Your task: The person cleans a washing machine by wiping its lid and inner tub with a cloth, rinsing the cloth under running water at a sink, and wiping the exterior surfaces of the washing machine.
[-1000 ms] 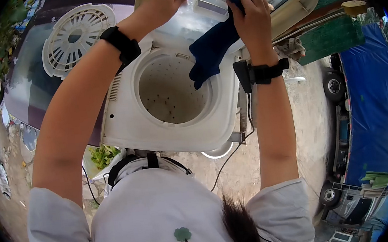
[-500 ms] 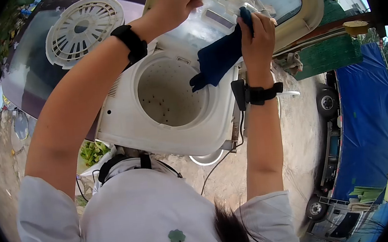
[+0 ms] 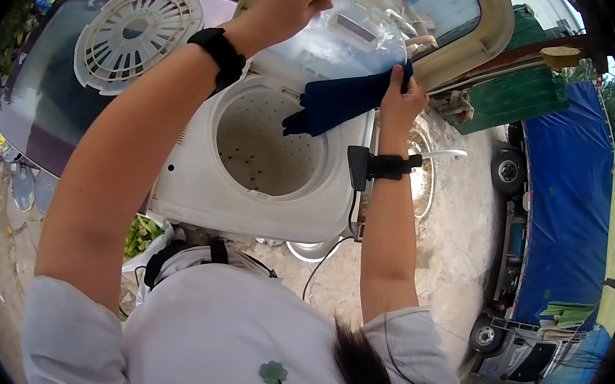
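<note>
At the top, my left hand (image 3: 303, 3) is closed on the rim of a clear plastic cover (image 3: 315, 49), which is tilted up behind the tub. My right hand (image 3: 401, 98) pinches one end of a dark blue cloth (image 3: 346, 100). The cloth stretches leftward, its free end hanging over the edge of a round tub opening. That tub (image 3: 265, 148), its wall dotted with small holes, is set in a white washing machine (image 3: 250, 217). Dark specks show on the tub's inside. The cloth hides part of the cover's lower edge.
A white slotted round lid (image 3: 132, 32) lies on the dark machine top at left. A framed window lid (image 3: 495, 18) stands raised behind. Below are a metal basin (image 3: 313, 250) and leafy greens (image 3: 141, 236). A truck with a blue tarpaulin (image 3: 570, 194) stands at right.
My right hand has moved down, and the blue cloth now stretches more nearly level. The clear cover shows more fully between my hands. My left hand keeps its hold at the rim.
</note>
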The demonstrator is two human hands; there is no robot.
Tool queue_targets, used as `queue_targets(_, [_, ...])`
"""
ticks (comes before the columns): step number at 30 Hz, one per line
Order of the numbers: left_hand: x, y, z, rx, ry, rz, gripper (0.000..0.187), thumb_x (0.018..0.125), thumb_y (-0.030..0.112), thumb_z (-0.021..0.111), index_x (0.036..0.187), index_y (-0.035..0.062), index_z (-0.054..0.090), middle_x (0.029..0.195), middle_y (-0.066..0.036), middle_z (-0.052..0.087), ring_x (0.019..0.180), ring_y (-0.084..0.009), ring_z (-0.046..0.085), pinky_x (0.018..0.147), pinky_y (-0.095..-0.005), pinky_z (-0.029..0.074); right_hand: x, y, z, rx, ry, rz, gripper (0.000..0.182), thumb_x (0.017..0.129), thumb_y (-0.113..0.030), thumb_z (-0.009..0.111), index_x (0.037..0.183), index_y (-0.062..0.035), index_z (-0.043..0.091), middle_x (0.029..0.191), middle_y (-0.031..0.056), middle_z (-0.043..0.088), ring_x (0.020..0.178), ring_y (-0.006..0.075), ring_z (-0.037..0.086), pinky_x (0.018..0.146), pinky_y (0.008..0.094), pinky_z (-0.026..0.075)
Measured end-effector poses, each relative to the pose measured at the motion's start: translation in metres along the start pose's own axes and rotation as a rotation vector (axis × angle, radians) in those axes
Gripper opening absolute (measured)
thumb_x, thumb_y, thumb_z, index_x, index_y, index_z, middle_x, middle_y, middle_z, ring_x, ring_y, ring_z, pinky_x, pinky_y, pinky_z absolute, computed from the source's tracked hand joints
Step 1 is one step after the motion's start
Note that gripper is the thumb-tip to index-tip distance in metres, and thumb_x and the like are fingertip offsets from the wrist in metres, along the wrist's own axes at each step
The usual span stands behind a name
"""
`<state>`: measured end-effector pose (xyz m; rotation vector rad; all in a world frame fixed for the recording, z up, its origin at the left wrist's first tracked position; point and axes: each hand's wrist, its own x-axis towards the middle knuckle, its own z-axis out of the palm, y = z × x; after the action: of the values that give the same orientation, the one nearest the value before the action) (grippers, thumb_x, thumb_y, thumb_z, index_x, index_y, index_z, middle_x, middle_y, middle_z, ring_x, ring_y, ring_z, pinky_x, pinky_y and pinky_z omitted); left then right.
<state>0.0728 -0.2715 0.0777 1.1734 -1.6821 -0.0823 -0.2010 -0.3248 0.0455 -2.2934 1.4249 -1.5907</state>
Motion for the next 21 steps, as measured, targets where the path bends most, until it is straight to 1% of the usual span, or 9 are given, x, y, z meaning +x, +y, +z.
queue_targets(2, [-0.003, 0.022, -0.015, -0.028, 0.045, 0.013, 0.009, 0.089, 0.005, 0.059, 0.097, 0.0011, 0.056, 0.089, -0.018, 0.065, 0.085, -0.0341, 0.064, 0.074, -0.0395, 0.049, -0.021, 0.019, -0.006, -0.072, -0.160, 0.177, 0.052, 0.093, -0.042, 0.064, 0.074, 0.0057, 0.059, 0.063, 0.0129, 0.055, 0.058, 0.0282, 0.048, 0.060, 0.0393, 0.041])
queue_targets(3, [-0.005, 0.030, -0.019, -0.041, 0.064, 0.021, 0.003, 0.088, 0.002, 0.057, 0.087, 0.0000, 0.056, 0.079, -0.019, 0.063, 0.078, -0.0353, 0.063, 0.069, -0.0402, 0.048, -0.034, 0.025, -0.004, 0.021, -0.208, 0.256, 0.049, 0.093, -0.041, 0.064, 0.076, 0.0057, 0.061, 0.064, 0.0090, 0.056, 0.060, 0.0222, 0.047, 0.060, 0.0360, 0.041])
queue_targets(5, [-0.004, 0.027, -0.015, -0.035, 0.084, 0.037, 0.004, 0.089, 0.002, 0.057, 0.086, -0.0003, 0.056, 0.080, -0.020, 0.063, 0.079, -0.0363, 0.063, 0.069, -0.0409, 0.048, -0.057, 0.029, 0.005, 0.210, -0.300, 0.408, 0.044, 0.094, -0.037, 0.065, 0.081, 0.0055, 0.066, 0.067, 0.0012, 0.058, 0.063, 0.0103, 0.047, 0.059, 0.0293, 0.041])
queue_targets(9, [-0.004, 0.025, -0.014, -0.016, 0.128, 0.095, 0.004, 0.088, 0.002, 0.058, 0.086, -0.0008, 0.055, 0.081, -0.021, 0.062, 0.079, -0.0368, 0.062, 0.070, -0.0415, 0.048, -0.061, 0.010, 0.010, 0.213, -0.217, 0.507, 0.038, 0.094, -0.032, 0.068, 0.083, 0.0052, 0.068, 0.070, 0.0003, 0.061, 0.062, 0.0074, 0.049, 0.057, 0.0251, 0.041])
queue_targets(12, [-0.004, 0.022, -0.014, -0.031, 0.132, 0.119, 0.004, 0.088, 0.002, 0.058, 0.086, -0.0007, 0.056, 0.080, -0.021, 0.062, 0.078, -0.0366, 0.062, 0.069, -0.0412, 0.048, -0.059, 0.009, 0.009, 0.325, -0.140, 0.475, 0.036, 0.094, -0.030, 0.067, 0.082, 0.0039, 0.068, 0.070, -0.0002, 0.062, 0.062, 0.0079, 0.051, 0.058, 0.0255, 0.043])
queue_targets(13, [-0.005, 0.021, -0.014, -0.041, 0.114, 0.108, 0.004, 0.088, 0.002, 0.058, 0.086, -0.0007, 0.056, 0.080, -0.021, 0.062, 0.078, -0.0366, 0.062, 0.069, -0.0411, 0.048, -0.056, 0.010, 0.002, 0.377, -0.209, 0.562, 0.033, 0.092, -0.028, 0.070, 0.091, 0.0048, 0.067, 0.074, 0.0015, 0.064, 0.065, 0.0107, 0.054, 0.061, 0.0284, 0.045])
queue_targets(16, [-0.002, 0.017, -0.013, -0.059, 0.070, 0.085, 0.004, 0.089, 0.002, 0.058, 0.086, -0.0005, 0.056, 0.079, -0.020, 0.061, 0.076, -0.0365, 0.062, 0.068, -0.0409, 0.047, -0.052, 0.008, -0.010, 0.603, -0.381, 0.562, 0.026, 0.088, -0.019, 0.073, 0.099, 0.0028, 0.064, 0.084, 0.0026, 0.066, 0.072, 0.0104, 0.057, 0.064, 0.0267, 0.046])
queue_targets(17, [0.000, 0.015, -0.012, -0.052, 0.066, 0.080, 0.004, 0.089, 0.003, 0.058, 0.086, -0.0004, 0.056, 0.079, -0.020, 0.061, 0.076, -0.0364, 0.062, 0.068, -0.0408, 0.047, -0.050, 0.006, -0.014, 0.616, -0.455, 0.595, 0.028, 0.082, -0.008, 0.076, 0.104, 0.0015, 0.061, 0.091, 0.0037, 0.066, 0.079, 0.0104, 0.059, 0.068, 0.0257, 0.047])
queue_targets(21, [0.000, 0.020, -0.015, -0.050, 0.071, 0.089, 0.004, 0.089, 0.004, 0.058, 0.088, -0.0001, 0.057, 0.078, -0.019, 0.062, 0.076, -0.0360, 0.062, 0.067, -0.0410, 0.048, -0.036, 0.023, -0.010, 0.394, -0.529, 0.562, 0.023, 0.073, -0.002, 0.078, 0.092, 0.0024, 0.066, 0.080, 0.0032, 0.067, 0.069, 0.0107, 0.060, 0.064, 0.0259, 0.048])
